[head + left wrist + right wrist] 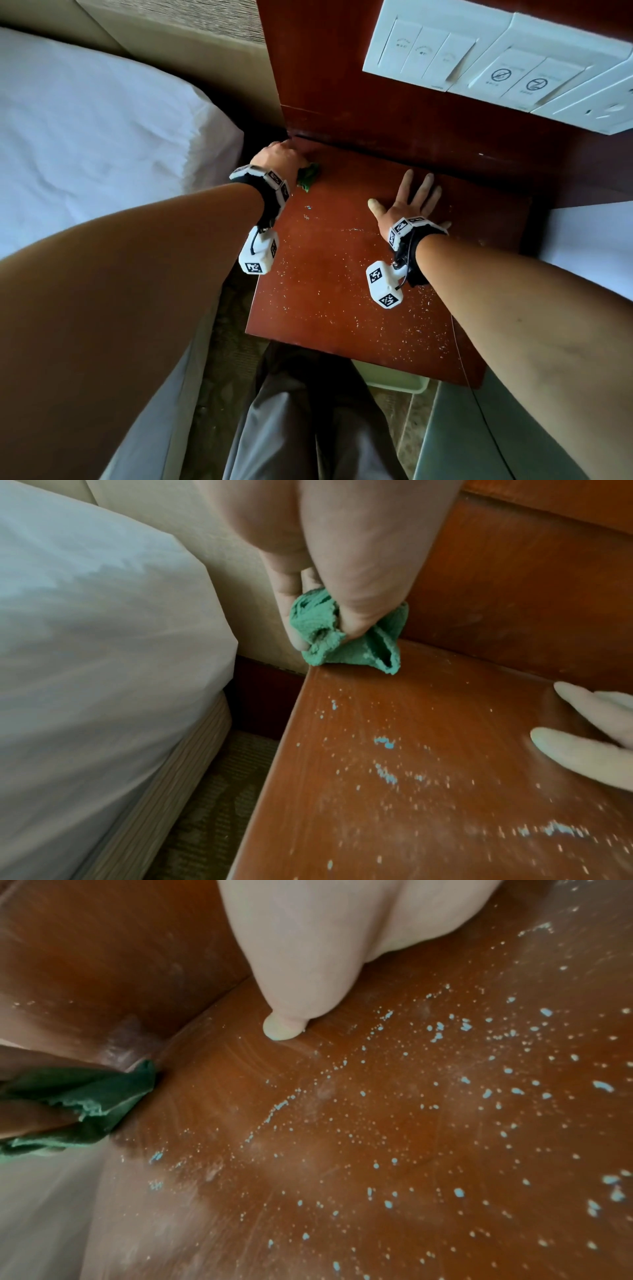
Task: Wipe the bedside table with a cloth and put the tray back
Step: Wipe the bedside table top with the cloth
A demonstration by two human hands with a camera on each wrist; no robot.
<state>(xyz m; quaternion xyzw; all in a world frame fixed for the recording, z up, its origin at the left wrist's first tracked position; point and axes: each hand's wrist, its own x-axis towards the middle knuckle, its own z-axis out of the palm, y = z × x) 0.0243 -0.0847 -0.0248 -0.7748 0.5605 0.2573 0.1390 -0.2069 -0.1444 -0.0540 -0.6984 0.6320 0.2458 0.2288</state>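
Cloth at the bedside table's back left corner, other hand flat on the top.

From the bed [85, 137] across: the left hand [279, 156] clenches a bunched green cloth [329, 631] and holds it down on the bedside table [329, 274] at the far corner nearest the bed, against the wooden back panel [342, 85]. Further right, well apart from the cloth, the right hand [407, 202] lies released, fingers [424, 186] spread and pressed flat on the tabletop. White and pale blue specks [445, 1096] litter the wood (the wrist views show them plainly). Only the head view shows the switch panel [496, 61] above the table; the left wrist view alone shows thumb and fingers pinching the folds.
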